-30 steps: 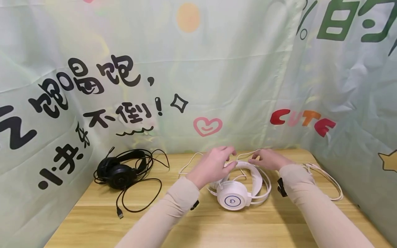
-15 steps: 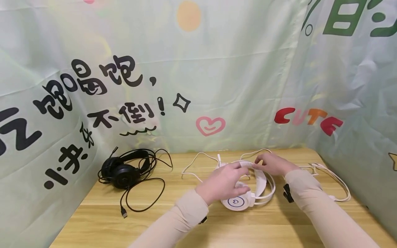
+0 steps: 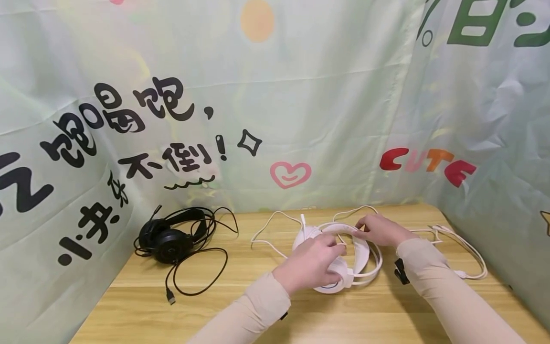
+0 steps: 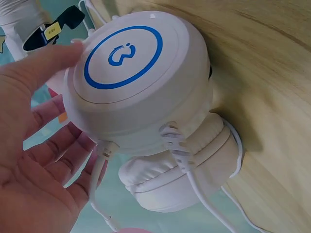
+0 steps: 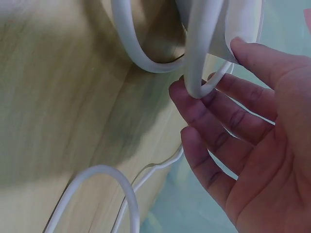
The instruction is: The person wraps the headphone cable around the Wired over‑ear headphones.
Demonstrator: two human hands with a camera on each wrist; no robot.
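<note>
Observed at the rear and sides: printed, pale green cloth (image 3: 335,110). Noted below: light, plank-grained wooden table (image 3: 343,322). Found on it, right of centre in the head view and under both hands: white headset (image 3: 361,258), headband arching toward the right. Recorded at the table's left, well apart from the white set: black headset (image 3: 172,244), loosely wound with black cable (image 3: 187,294).

Saw left hand (image 3: 307,263) gripping the near ear cup (image 4: 136,73), thumb at the rim of the outer face, fingers bent round behind; exact fingertip contact hard to confirm, being partly hidden. Saw right hand (image 3: 380,229) gripping the headband, thumb against the padding (image 5: 243,24), fingers curled beneath the slim outer band (image 5: 197,53).

Sighted in the left wrist view, behind the near cup: cushioned far ear cup (image 4: 189,170). Logged right of the right hand: looped white cable (image 3: 449,231). Noted lastly: white microphone boom (image 3: 303,227), upright beside the left hand; black cable's USB plug (image 3: 170,297), resting on the wood.
</note>
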